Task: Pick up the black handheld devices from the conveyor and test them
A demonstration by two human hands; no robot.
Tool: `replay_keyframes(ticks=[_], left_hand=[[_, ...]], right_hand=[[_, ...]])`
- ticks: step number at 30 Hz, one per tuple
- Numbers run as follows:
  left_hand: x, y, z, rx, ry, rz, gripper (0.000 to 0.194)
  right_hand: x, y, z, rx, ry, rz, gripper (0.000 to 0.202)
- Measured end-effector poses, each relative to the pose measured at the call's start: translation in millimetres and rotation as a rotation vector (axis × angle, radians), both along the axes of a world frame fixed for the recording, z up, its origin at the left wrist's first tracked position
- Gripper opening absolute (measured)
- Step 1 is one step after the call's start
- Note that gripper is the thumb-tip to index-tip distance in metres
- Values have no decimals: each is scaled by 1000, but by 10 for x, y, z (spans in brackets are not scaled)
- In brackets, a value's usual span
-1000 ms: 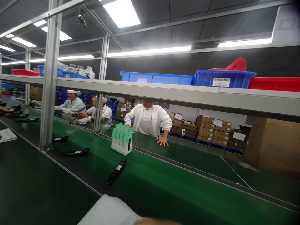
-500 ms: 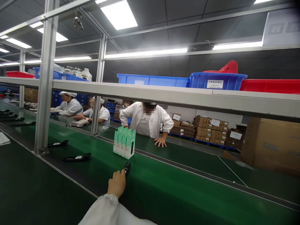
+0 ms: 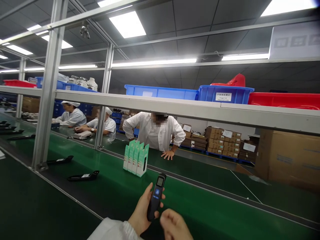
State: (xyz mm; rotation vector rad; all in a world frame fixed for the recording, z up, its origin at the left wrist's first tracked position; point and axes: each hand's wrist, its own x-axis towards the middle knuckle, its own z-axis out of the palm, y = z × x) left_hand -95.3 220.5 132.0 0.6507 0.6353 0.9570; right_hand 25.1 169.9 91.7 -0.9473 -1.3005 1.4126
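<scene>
My left hand (image 3: 142, 211) is wrapped around a black handheld device (image 3: 156, 196) with a small grey screen at the top and blue-marked buttons below it. The device is tilted upright, its screen side facing me. Close to its lower end, on the right, is my right hand (image 3: 176, 225), slightly blurred, with its fingers curled closed; whatever lies inside them is hidden. Beyond my hands, several mint-green and white boxes (image 3: 135, 160) stand upright in a row on the green belt (image 3: 200, 203).
Two more black devices (image 3: 83, 176) lie on the belt to the left, with others farther along. A metal post (image 3: 48, 83) rises on the left. Overhead, a shelf (image 3: 175, 108) carries blue bins (image 3: 160, 91) and a red bin (image 3: 282, 100). Across the belt, a person (image 3: 155, 133) leans on the bench.
My left hand has lifted the device from the belt and brought it nearer, turning its screen side to me. My right hand has come into view beside it.
</scene>
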Motion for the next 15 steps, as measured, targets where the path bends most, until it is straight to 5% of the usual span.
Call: replay_keyframes(ticks=[2,5,10,15], left_hand=[[61,-66,10,-4,4,-53,50],[119,-138,15,-3,4,-108,56],[174,-200,12,-4,-27,-152,53],[221,-184,-63,200,72,-85,40]], right_hand=[[185,98,-30,-92,107,-318,59],[374,161,-124,-149,120,-530,60],[418,175,-207,-43,64,-656,57],[384,164,-154,73,59,-647,55]])
